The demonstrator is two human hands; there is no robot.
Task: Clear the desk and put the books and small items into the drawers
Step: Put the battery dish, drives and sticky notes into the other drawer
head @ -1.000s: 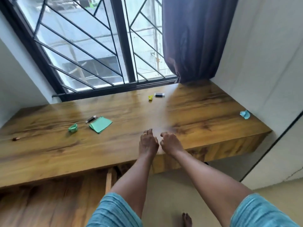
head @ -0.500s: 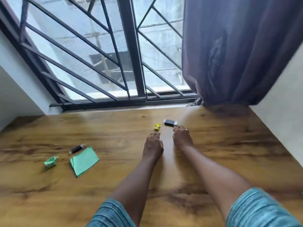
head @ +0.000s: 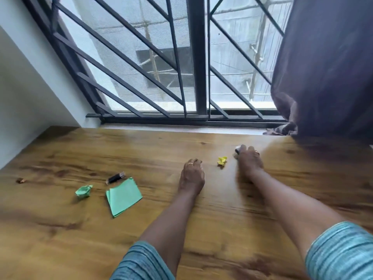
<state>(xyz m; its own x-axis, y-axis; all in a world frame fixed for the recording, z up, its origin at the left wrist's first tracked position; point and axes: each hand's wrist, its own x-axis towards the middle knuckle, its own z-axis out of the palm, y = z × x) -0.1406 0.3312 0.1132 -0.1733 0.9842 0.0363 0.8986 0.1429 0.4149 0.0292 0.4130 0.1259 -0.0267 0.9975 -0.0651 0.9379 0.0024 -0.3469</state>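
Observation:
On the wooden desk point(head: 201, 229), my right hand point(head: 249, 161) lies over a small black-and-silver item point(head: 237, 150) near the window; only its left end shows past my fingers, which curl onto it. My left hand point(head: 191, 175) rests on the wood with fingers curled under, holding nothing. A crumpled yellow paper point(head: 222, 160) lies between my hands. To the left lie a folded green paper stack point(head: 123, 196), a black-and-silver stick point(head: 115, 177) just behind it, and a crumpled green paper point(head: 83, 191).
A small brown scrap point(head: 21, 180) sits at the far left of the desk. A barred window point(head: 181, 77) runs along the back edge. A dark curtain point(head: 327, 73) hangs at the right and touches the desk. A white wall bounds the left.
My head and both hands have moved forward over the desk toward the window. My right hand has reached onto the small black-and-silver item; my left hand has stopped short of the yellow paper.

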